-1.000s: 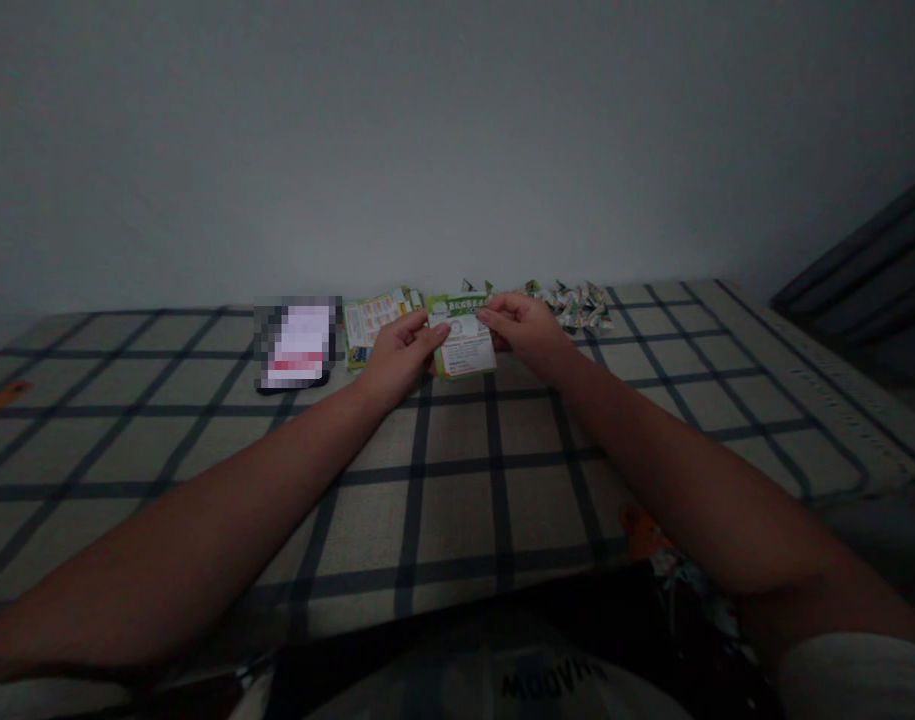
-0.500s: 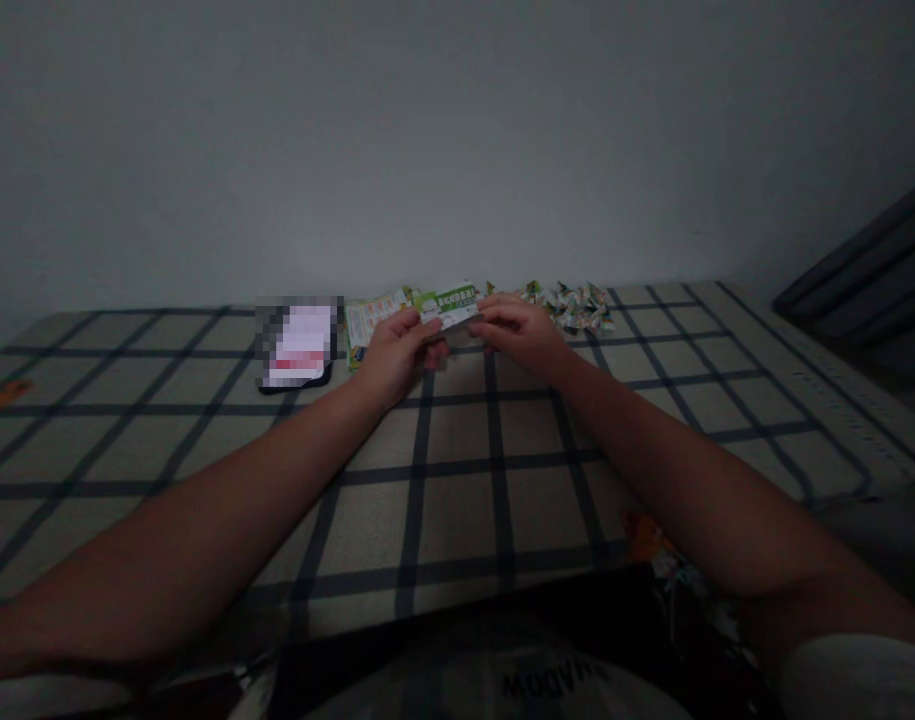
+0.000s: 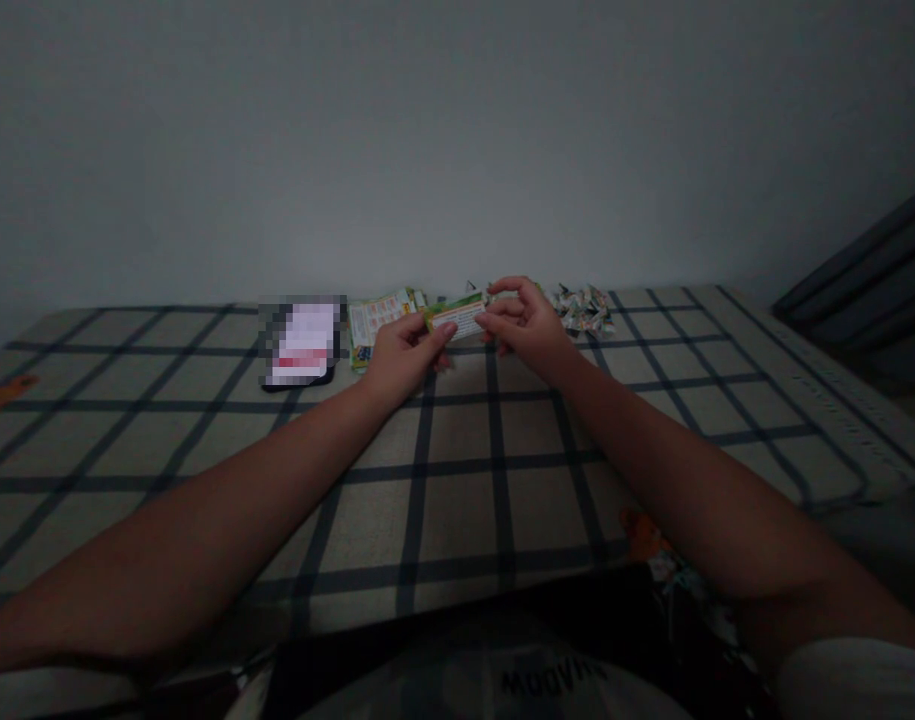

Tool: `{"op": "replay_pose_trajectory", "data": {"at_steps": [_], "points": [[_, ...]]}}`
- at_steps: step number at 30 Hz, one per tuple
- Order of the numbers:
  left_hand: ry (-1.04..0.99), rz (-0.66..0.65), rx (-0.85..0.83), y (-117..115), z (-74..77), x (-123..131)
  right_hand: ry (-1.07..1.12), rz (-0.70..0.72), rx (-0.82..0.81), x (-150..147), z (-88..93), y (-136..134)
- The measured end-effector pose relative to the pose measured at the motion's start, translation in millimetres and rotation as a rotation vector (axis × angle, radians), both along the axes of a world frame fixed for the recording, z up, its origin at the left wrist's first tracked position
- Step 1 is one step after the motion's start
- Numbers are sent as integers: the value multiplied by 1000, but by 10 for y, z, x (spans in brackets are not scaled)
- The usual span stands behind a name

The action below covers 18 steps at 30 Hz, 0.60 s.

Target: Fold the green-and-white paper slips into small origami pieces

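Both my arms reach forward over a checked cloth (image 3: 457, 500). My left hand (image 3: 401, 352) and my right hand (image 3: 528, 325) pinch a small green and white printed paper (image 3: 459, 316) between them, folded down to a narrow strip. The left fingers grip its left end, the right fingers its right end, just above the cloth. A flat printed leaflet (image 3: 374, 318) lies on the cloth just left of my hands.
A phone (image 3: 301, 345) with a lit screen lies left of the leaflet. A heap of small folded paper pieces (image 3: 583, 308) sits at the back right near the wall. A dark slanted edge (image 3: 862, 270) rises at the far right.
The paper, held open and upright a second ago, has been folded over into a narrow strip. Both hands stayed in place, the right hand rising slightly.
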<state>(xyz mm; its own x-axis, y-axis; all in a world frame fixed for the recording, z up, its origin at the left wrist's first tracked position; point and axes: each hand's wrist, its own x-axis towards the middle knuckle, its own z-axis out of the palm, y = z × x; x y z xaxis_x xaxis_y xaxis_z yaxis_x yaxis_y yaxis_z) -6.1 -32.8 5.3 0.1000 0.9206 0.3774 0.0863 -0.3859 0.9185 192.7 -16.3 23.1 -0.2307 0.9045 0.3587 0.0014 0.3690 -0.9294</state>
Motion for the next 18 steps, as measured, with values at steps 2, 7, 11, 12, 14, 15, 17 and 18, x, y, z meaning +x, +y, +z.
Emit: {"op": "replay_pose_trajectory", "data": {"at_steps": [2, 7, 11, 12, 14, 15, 17, 18], "points": [[15, 5, 2, 4, -3, -3, -12, -9, -1, 2, 11, 5], [73, 31, 33, 6, -15, -18, -80, -49, 50, 26, 42, 5], [111, 48, 40, 9, -13, -31, -111, -44, 82, 41, 51, -11], [127, 53, 44, 10, -13, -34, -113, -44, 83, 43, 52, -13], [151, 57, 53, 13, -16, -38, -116, -53, 82, 44, 54, -17], [154, 56, 56, 15, -20, -40, -118, -55, 83, 43, 55, -17], [153, 50, 55, 18, -31, -40, -117, -55, 89, 42, 56, -18], [148, 46, 54, 20, -36, -40, -116, -55, 92, 41, 55, -18]]}}
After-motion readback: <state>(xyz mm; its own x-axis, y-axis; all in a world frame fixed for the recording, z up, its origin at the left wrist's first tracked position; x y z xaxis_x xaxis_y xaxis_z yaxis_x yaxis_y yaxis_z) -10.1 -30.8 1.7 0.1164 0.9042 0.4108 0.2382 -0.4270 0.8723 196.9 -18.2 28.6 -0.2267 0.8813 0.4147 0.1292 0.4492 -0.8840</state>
